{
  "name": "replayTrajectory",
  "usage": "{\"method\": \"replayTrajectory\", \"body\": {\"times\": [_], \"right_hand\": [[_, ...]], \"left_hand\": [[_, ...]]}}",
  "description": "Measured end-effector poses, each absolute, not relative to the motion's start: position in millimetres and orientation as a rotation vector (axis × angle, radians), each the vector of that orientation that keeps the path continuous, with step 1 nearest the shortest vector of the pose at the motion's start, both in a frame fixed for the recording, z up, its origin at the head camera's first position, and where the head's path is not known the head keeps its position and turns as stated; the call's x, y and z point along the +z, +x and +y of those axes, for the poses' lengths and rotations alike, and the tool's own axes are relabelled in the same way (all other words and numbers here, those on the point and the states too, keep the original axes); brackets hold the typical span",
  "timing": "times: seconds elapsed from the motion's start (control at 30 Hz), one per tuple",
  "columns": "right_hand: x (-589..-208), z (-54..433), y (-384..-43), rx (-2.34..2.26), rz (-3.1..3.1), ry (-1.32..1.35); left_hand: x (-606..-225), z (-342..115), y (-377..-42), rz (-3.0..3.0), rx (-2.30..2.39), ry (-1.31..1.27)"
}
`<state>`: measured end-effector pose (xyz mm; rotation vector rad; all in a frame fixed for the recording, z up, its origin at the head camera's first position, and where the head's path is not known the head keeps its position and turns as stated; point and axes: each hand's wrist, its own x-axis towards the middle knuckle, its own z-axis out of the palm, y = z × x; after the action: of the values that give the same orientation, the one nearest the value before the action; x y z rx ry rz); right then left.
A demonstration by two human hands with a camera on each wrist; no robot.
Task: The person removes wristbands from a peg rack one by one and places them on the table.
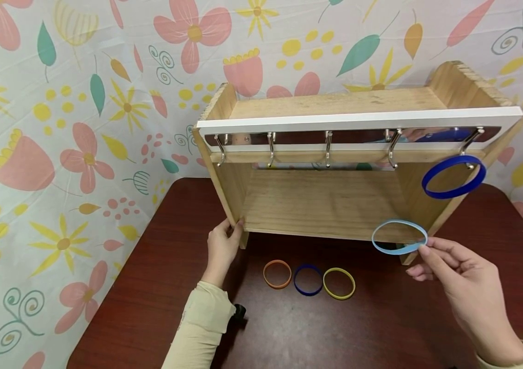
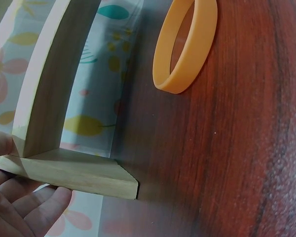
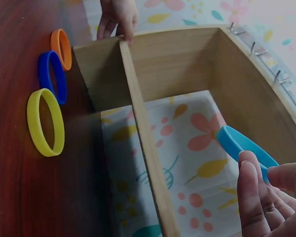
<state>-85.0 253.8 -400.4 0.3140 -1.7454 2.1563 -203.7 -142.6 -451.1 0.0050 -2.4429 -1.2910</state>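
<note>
My right hand [image 1: 476,287] pinches a light blue silicone wristband [image 1: 399,251] between thumb and fingers, in front of the lower right of a wooden shelf [image 1: 326,200]. In the right wrist view the light blue band sticks out past the fingertips [image 3: 247,163]. My left hand [image 1: 222,248] grips the shelf's lower left corner, thumb on one side and fingers on the other, as the left wrist view shows. A dark blue wristband [image 1: 454,191] hangs on the rightmost hook [image 1: 472,141] of the metal hook rail [image 1: 356,139] along the shelf's front.
On the dark red table [image 1: 151,287], before the shelf, lie an orange wristband [image 1: 277,286], a dark blue wristband [image 1: 307,293] and a yellow wristband [image 1: 339,297] in a row. The other hooks [image 1: 270,148] hold nothing. A flowered cloth [image 1: 104,102] hangs behind.
</note>
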Motion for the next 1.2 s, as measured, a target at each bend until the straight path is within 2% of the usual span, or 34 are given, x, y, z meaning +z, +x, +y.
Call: {"method": "replayTrajectory", "body": {"times": [0.57, 1.2], "right_hand": [[-423.9, 262.4, -81.5, 2.084, -2.036, 0.113], [-447.4, 266.3, -82.3, 1.998, -2.289, 0.117]], "left_hand": [[-452.8, -142.7, -204.1, -2.437, -1.331, -0.007], [-453.4, -142.7, -204.6, -2.426, -1.333, -0.009]]}}
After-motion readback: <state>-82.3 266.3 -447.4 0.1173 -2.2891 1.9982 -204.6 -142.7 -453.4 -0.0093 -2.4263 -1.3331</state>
